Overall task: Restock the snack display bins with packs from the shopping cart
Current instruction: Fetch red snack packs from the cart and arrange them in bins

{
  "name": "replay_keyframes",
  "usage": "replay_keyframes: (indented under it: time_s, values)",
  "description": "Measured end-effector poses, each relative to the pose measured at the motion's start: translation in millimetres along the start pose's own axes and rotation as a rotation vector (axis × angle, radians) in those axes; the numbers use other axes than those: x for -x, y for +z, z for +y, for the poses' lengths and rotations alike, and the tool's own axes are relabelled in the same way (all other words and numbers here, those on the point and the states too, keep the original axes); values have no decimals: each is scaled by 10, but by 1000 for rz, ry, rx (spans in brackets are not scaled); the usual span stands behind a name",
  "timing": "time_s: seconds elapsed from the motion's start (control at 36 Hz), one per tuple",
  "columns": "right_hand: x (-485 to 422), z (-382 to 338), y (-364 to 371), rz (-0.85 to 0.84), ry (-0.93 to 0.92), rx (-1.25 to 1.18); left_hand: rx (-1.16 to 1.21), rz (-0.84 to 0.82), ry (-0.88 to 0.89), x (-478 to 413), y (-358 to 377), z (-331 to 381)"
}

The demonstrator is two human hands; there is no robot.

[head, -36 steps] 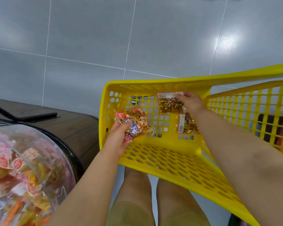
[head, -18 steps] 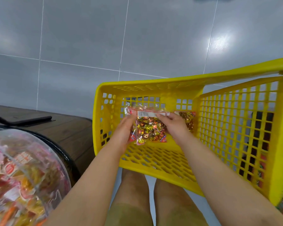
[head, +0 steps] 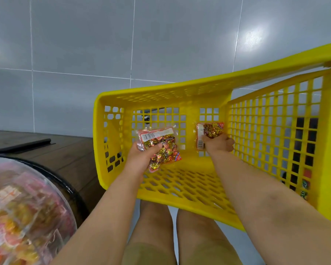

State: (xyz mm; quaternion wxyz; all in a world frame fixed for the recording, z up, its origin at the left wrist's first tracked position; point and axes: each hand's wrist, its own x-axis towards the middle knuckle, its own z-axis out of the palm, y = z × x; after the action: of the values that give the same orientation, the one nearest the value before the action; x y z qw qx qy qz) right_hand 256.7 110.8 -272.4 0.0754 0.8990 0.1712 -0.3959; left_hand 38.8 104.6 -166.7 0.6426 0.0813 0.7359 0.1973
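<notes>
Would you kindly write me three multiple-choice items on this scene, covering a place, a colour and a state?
1. Where is the clear domed snack bin relative to the lattice-walled plastic shopping cart?
A. inside it
B. to its lower left
C. to its right

2. What colour is the cart?
A. yellow
B. green
C. grey

3. What is the right hand doing?
A. hanging empty
B. pressing the bin
C. gripping a clear pack of gold-wrapped candies

Answers:
1 B: the bin fills the lower left corner, outside the cart.
2 A: its walls and rim are bright yellow.
3 C: its fingers curl round the pack by the cart's far wall, while the left hand grips a similar pack.
</notes>
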Motion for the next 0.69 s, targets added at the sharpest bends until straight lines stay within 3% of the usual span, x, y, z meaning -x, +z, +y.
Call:
replay_keyframes:
  time_s: [0.14, 0.33, 0.44, 0.69]
  values:
    - [-50, -32, 124, 14, -60, 57, 28, 105, -38, -39, -76, -69]
    - [-56, -63, 137, -81, -217, -18, -24, 106, -3, -74, -111, -40]
    - [-78, -96, 2, -70, -265, 131, -49, 136, 74, -34, -119, 24]
    - [448, -79, -552, -386, -319, 5, -19, 132, 124, 480, -242, 203]
